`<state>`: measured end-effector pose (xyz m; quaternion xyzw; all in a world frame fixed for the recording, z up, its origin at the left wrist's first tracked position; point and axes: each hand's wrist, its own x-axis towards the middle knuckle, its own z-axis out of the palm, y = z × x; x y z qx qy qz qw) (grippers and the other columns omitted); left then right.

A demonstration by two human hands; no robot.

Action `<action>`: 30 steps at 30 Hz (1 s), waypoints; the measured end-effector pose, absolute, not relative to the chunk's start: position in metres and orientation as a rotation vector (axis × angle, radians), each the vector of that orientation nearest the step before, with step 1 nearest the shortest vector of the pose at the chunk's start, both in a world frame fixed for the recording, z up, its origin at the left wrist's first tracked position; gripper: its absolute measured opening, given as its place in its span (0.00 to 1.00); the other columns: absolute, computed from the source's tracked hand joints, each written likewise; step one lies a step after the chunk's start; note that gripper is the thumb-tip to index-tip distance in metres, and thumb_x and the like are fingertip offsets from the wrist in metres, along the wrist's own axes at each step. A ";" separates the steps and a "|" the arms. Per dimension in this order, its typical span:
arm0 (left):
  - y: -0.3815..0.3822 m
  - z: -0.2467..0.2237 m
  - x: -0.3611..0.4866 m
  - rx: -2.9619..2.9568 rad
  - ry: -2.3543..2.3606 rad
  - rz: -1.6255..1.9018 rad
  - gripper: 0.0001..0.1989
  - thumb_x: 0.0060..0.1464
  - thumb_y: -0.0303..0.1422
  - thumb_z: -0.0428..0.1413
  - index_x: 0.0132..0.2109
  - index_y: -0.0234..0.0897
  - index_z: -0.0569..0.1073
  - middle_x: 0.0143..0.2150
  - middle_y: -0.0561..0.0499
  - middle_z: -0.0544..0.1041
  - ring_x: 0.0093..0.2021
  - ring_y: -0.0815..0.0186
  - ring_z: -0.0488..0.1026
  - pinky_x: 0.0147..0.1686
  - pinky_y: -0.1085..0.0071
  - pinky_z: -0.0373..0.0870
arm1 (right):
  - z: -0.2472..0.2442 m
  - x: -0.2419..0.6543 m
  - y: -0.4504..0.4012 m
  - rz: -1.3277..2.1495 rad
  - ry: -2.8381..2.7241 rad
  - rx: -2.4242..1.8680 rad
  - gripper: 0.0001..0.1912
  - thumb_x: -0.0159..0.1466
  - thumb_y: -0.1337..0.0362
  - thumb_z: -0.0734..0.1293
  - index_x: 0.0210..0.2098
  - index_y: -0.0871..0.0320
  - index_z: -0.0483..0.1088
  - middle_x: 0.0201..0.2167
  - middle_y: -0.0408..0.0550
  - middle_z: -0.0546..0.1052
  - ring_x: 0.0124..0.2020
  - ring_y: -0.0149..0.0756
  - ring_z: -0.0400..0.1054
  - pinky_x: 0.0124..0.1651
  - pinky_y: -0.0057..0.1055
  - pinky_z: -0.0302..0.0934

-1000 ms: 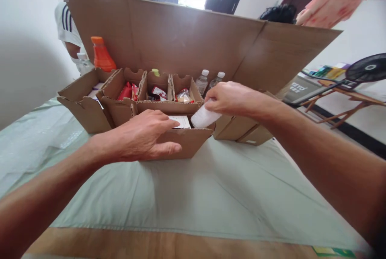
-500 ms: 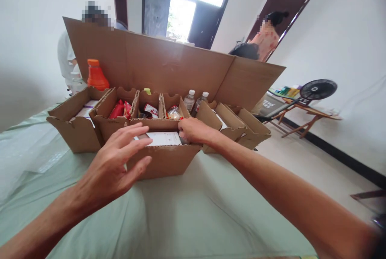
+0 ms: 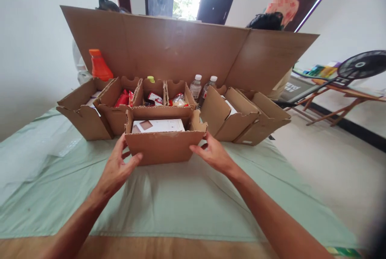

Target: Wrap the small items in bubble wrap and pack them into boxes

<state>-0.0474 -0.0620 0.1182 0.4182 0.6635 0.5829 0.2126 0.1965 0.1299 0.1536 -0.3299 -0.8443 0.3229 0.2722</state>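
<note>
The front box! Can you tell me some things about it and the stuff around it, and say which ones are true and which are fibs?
1. The front box has a white carton inside. True.
2. The left hand is inside the front box. False: it is at the box's left end.
3. The right hand is at the box's right end. True.
4. The two clear bottles have blue caps. False: the caps are white.
5. The orange bottle is left of the clear bottles in the picture. True.

Both arms (image 3: 256,206) outstretched, left hand (image 3: 116,167) and right hand (image 3: 215,154) palm-inward, fingers (image 3: 121,143) bent, thumbs (image 3: 135,161) toward each other.
</note>
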 end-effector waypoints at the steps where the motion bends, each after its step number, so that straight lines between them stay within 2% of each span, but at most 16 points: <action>1: -0.058 0.119 -0.041 1.145 1.801 1.634 0.36 0.58 0.44 0.61 0.69 0.39 0.61 0.68 0.37 0.68 0.66 0.48 0.68 0.61 0.49 0.71 | 0.147 0.190 0.127 0.890 -2.261 -0.873 0.23 0.62 0.57 0.69 0.55 0.60 0.70 0.46 0.55 0.81 0.31 0.38 0.74 0.34 0.35 0.71; 4: -0.067 0.114 -0.023 1.120 1.743 1.738 0.37 0.57 0.43 0.62 0.69 0.40 0.61 0.70 0.39 0.66 0.67 0.49 0.67 0.64 0.51 0.69 | 0.130 0.193 0.100 0.862 -2.202 -0.836 0.20 0.65 0.55 0.68 0.54 0.58 0.70 0.44 0.54 0.81 0.39 0.43 0.76 0.41 0.39 0.74; 6: -0.093 0.106 -0.014 1.102 1.740 1.792 0.36 0.58 0.41 0.63 0.69 0.42 0.61 0.70 0.41 0.66 0.69 0.50 0.65 0.67 0.52 0.65 | 0.118 0.207 0.067 0.747 -2.170 -0.783 0.21 0.67 0.53 0.67 0.57 0.56 0.70 0.49 0.55 0.79 0.48 0.49 0.76 0.49 0.45 0.74; 9: -0.147 0.099 -0.008 1.006 1.837 1.790 0.34 0.58 0.41 0.63 0.69 0.42 0.63 0.68 0.43 0.70 0.70 0.51 0.65 0.70 0.53 0.61 | 0.108 0.218 0.018 0.605 -2.166 -0.637 0.24 0.70 0.56 0.66 0.63 0.53 0.66 0.62 0.58 0.72 0.62 0.54 0.68 0.60 0.53 0.68; 11: -0.174 0.104 -0.013 0.885 1.983 1.773 0.32 0.57 0.44 0.64 0.65 0.41 0.67 0.64 0.43 0.74 0.67 0.49 0.69 0.68 0.53 0.65 | 0.113 0.209 0.001 0.656 -2.189 -0.561 0.27 0.69 0.57 0.67 0.66 0.54 0.63 0.65 0.58 0.70 0.65 0.54 0.66 0.62 0.53 0.67; 14: -0.174 0.126 -0.025 0.783 2.192 1.705 0.29 0.53 0.47 0.65 0.58 0.40 0.71 0.57 0.44 0.78 0.57 0.48 0.77 0.58 0.53 0.76 | 0.137 0.184 0.010 0.877 -2.186 -0.605 0.29 0.66 0.57 0.70 0.64 0.56 0.65 0.59 0.57 0.75 0.58 0.51 0.71 0.53 0.47 0.73; 17: -0.137 0.151 -0.024 0.951 2.138 1.737 0.31 0.53 0.47 0.64 0.59 0.38 0.70 0.57 0.43 0.78 0.54 0.51 0.78 0.51 0.56 0.80 | 0.167 0.187 0.033 0.979 -2.095 -0.731 0.26 0.63 0.56 0.71 0.58 0.57 0.70 0.50 0.53 0.79 0.45 0.45 0.76 0.40 0.39 0.75; 21: -0.117 0.152 0.005 1.200 1.937 1.695 0.29 0.58 0.45 0.61 0.62 0.39 0.68 0.59 0.42 0.78 0.54 0.52 0.78 0.51 0.56 0.80 | 0.179 0.241 0.025 0.661 -2.029 -0.980 0.15 0.60 0.51 0.73 0.37 0.56 0.75 0.30 0.47 0.80 0.28 0.41 0.74 0.26 0.34 0.69; 22: -0.126 0.146 0.011 1.202 1.948 1.644 0.28 0.59 0.45 0.60 0.62 0.40 0.68 0.58 0.43 0.78 0.54 0.52 0.79 0.52 0.55 0.80 | 0.176 0.252 0.016 0.594 -2.043 -0.994 0.14 0.61 0.51 0.73 0.35 0.56 0.75 0.29 0.47 0.79 0.27 0.41 0.74 0.26 0.34 0.69; 23: -0.139 0.139 0.015 1.182 1.982 1.586 0.26 0.60 0.45 0.59 0.62 0.41 0.69 0.56 0.43 0.79 0.53 0.51 0.80 0.51 0.54 0.80 | 0.172 0.258 0.006 0.569 -2.058 -0.970 0.13 0.62 0.52 0.72 0.37 0.56 0.75 0.32 0.49 0.80 0.30 0.42 0.75 0.28 0.34 0.70; 24: -0.154 0.131 0.015 1.138 2.045 1.557 0.26 0.58 0.46 0.61 0.60 0.42 0.71 0.54 0.44 0.81 0.50 0.50 0.81 0.49 0.53 0.81 | 0.167 0.259 -0.004 0.583 -2.081 -0.920 0.13 0.64 0.54 0.71 0.41 0.56 0.76 0.37 0.50 0.81 0.35 0.44 0.77 0.33 0.35 0.73; 26: -0.181 0.121 0.008 0.998 2.142 1.551 0.26 0.58 0.48 0.62 0.60 0.44 0.71 0.53 0.45 0.81 0.52 0.48 0.80 0.50 0.53 0.81 | 0.159 0.246 -0.016 0.689 -2.119 -0.798 0.15 0.65 0.58 0.70 0.50 0.55 0.74 0.46 0.51 0.80 0.45 0.45 0.77 0.42 0.35 0.74; 27: -0.189 0.120 0.002 0.953 2.174 1.570 0.27 0.57 0.48 0.62 0.60 0.44 0.71 0.54 0.45 0.81 0.53 0.48 0.79 0.51 0.54 0.80 | 0.157 0.235 -0.016 0.753 -2.126 -0.742 0.16 0.65 0.60 0.70 0.52 0.54 0.73 0.48 0.51 0.79 0.47 0.44 0.76 0.44 0.34 0.74; 30: -0.178 0.126 -0.014 0.944 2.134 1.671 0.30 0.57 0.48 0.63 0.63 0.44 0.69 0.60 0.44 0.76 0.56 0.50 0.78 0.54 0.57 0.78 | 0.155 0.210 0.000 0.885 -2.084 -0.663 0.15 0.64 0.60 0.69 0.49 0.55 0.73 0.46 0.50 0.78 0.45 0.41 0.75 0.40 0.32 0.73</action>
